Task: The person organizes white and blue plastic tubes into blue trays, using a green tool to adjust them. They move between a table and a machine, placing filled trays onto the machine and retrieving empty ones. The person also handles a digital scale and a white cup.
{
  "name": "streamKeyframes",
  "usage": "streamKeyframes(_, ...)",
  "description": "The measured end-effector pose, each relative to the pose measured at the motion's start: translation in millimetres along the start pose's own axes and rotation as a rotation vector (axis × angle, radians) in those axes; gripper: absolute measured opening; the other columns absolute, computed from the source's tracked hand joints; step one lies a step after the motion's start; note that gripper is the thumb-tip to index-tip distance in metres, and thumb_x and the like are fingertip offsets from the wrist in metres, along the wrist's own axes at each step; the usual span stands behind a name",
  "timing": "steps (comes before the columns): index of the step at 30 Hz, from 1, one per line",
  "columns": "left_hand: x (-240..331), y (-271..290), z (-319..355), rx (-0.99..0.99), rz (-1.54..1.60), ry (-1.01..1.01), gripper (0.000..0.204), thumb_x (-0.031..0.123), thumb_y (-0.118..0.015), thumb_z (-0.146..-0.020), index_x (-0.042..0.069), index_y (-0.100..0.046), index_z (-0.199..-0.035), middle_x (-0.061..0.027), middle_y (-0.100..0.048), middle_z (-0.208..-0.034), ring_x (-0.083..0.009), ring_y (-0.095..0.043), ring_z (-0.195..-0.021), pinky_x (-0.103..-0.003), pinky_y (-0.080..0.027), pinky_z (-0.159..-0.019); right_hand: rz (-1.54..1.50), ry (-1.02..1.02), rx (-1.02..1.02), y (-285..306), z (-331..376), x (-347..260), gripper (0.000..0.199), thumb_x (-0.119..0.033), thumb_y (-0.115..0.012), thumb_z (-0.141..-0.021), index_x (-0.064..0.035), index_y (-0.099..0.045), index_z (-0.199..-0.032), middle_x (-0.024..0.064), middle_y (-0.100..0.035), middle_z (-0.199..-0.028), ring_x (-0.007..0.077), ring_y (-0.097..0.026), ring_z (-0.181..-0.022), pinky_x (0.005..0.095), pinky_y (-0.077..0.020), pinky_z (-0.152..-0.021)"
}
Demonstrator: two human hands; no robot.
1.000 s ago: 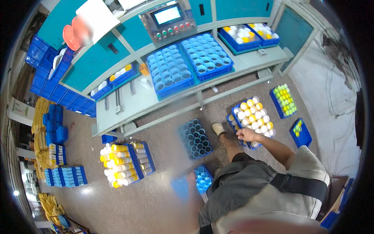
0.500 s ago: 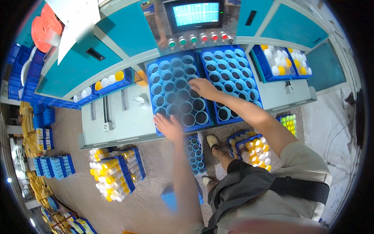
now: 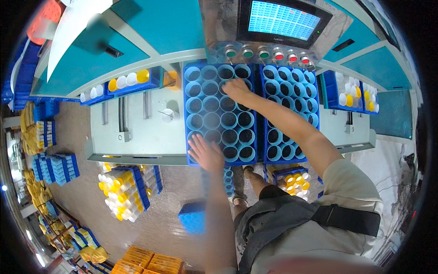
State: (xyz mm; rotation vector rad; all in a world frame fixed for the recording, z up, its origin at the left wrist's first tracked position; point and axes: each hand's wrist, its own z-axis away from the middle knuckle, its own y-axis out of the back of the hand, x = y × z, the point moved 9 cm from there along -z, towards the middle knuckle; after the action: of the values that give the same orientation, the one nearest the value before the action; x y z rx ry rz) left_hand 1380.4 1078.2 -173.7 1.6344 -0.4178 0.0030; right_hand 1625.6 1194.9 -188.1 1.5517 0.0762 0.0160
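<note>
A blue crate [image 3: 186, 109] of light-blue round cups stands before me, and the cups on its right side show dark contents. My right hand [image 3: 237, 92] reaches over its second row from the far end. Those fingers are bent down at a cup's rim, their tips partly hidden, so I cannot make out what they hold. Over the near left corner, my left hand [image 3: 206, 153] has its fingers spread on or just above the cup rims. A second blue crate [image 3: 261, 91] of similar cups with dark contents sits alongside on the right.
A control panel screen [image 3: 284, 20] and a row of push buttons [image 3: 263, 53] are behind the crates. On the pale bench [image 3: 137, 137] to the left is a white cup [image 3: 167, 115]. Crates of yellow and white cups [image 3: 119, 192] stand on the floor.
My right hand has shifted about one row farther toward the panel. The left hand stays at the near left corner, slightly farther over the cups. The whole view has turned and shifted.
</note>
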Motion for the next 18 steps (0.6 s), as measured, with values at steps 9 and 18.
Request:
streamKeyframes(9, -0.3, 1.2, -2.3, -0.055, 0.037, -0.036, 0.064, 0.031, -0.046, -0.098, 0.0, -0.031, -0.153, -0.0172, -0.031, -0.16, -0.0396, -0.019, -0.151, -0.059, -0.011, -0.12, -0.416, -0.068, 0.17, 21.5, 19.1, 24.0, 0.019, -0.013, -0.064, -0.087, -0.0088, -0.076, -0.102, 0.01, -0.074, -0.101, 0.0291, -0.071, -0.091, 0.0396, -0.0576, -0.076)
streamKeyframes(18, 2.1, 2.7, -5.7, -0.084, 0.034, -0.095, 0.071, 0.031, -0.051, -0.095, -0.004, -0.028, -0.152, -0.0201, -0.031, -0.159, -0.0405, -0.018, -0.151, -0.06, -0.012, -0.12, -0.694, -0.126, 0.159, 12.1, 12.8, 39.9, 0.014, -0.018, -0.061, -0.091, -0.0083, -0.071, -0.09, 0.0107, -0.072, -0.087, 0.0277, -0.069, -0.077, 0.0391, -0.0526, -0.062)
